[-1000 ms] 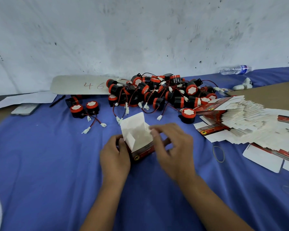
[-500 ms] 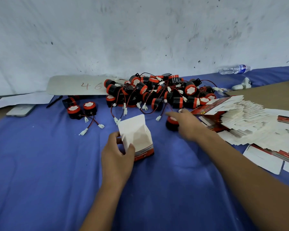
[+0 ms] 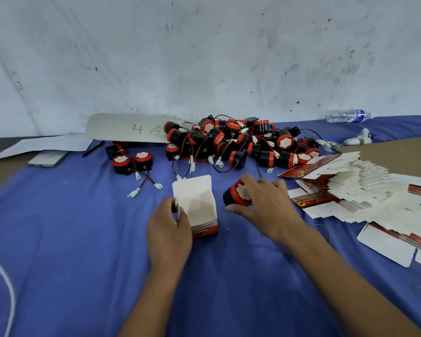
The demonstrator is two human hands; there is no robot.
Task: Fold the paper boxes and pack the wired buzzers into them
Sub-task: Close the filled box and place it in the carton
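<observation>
Holding the buzzer (image 3: pixel 237 193) in your right hand (image 3: pixel 263 205), you have it just to the right of the folded box (image 3: pixel 197 205), close beside it but not touching. Your fingers curl over the top of the buzzer and your thumb closes under it, so the hand is clamped on it; the red ring and white face point up and toward you. I cannot tell where its wire runs, since your hand covers that side.

Your left hand (image 3: pixel 168 227) pinches the left wall of the box and keeps it standing on the blue cloth (image 3: pixel 58 239). The box stands upright, its long axis vertical, its mouth open at the top with the white lid flap raised at the back. What shows of the inside is white and looks unfilled, though the bottom is out of sight.

The move ahead, as I judge it, is a short carry leftward and down through that mouth; turn the buzzer so its round body goes in along the box's upright axis.

Behind, the buzzer pile (image 3: pixel 238 142) lies loose and tangled, and the flat box blanks (image 3: pixel 350 186) fan out at your right, unfolded
</observation>
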